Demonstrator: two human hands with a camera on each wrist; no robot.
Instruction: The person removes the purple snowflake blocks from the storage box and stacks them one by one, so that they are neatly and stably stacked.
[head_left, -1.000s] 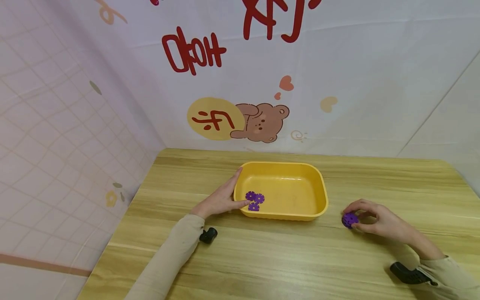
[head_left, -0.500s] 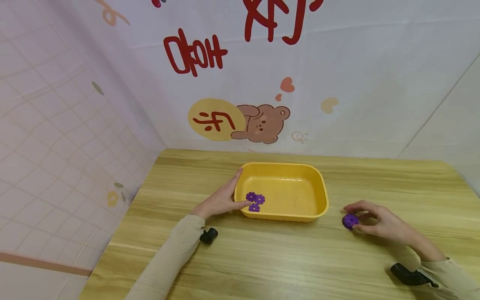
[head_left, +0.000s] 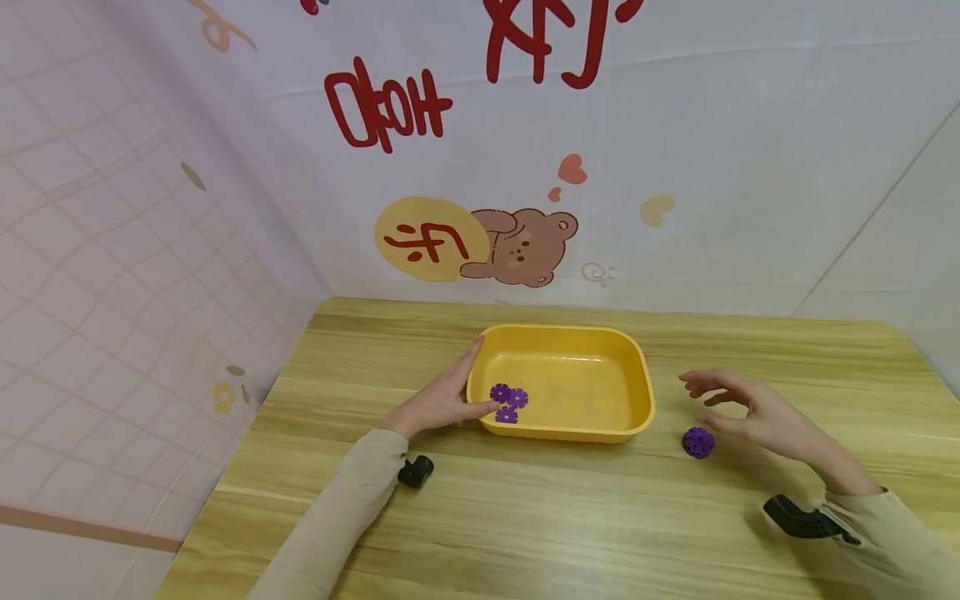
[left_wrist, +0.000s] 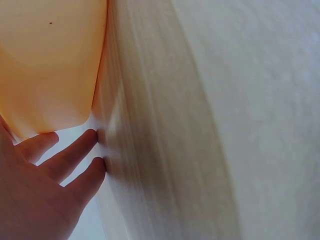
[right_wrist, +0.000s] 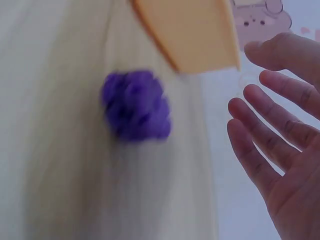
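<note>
So yeah, there's this bumpy purple ball (right_wrist: 136,106), pretty blurry, sitting on the pale wood-grain tabletop (right_wrist: 60,125). The right hand (right_wrist: 302,165) is off to the side, not touching it, fingers slightly spread and kinda relaxed. One end of an orange-yellow tray (right_wrist: 195,35) pokes in up top, near the ball but apart from it. Behind it's a white wall (right_wrist: 227,200) with a brownish bear print (right_wrist: 262,27), partly cut off.
</note>
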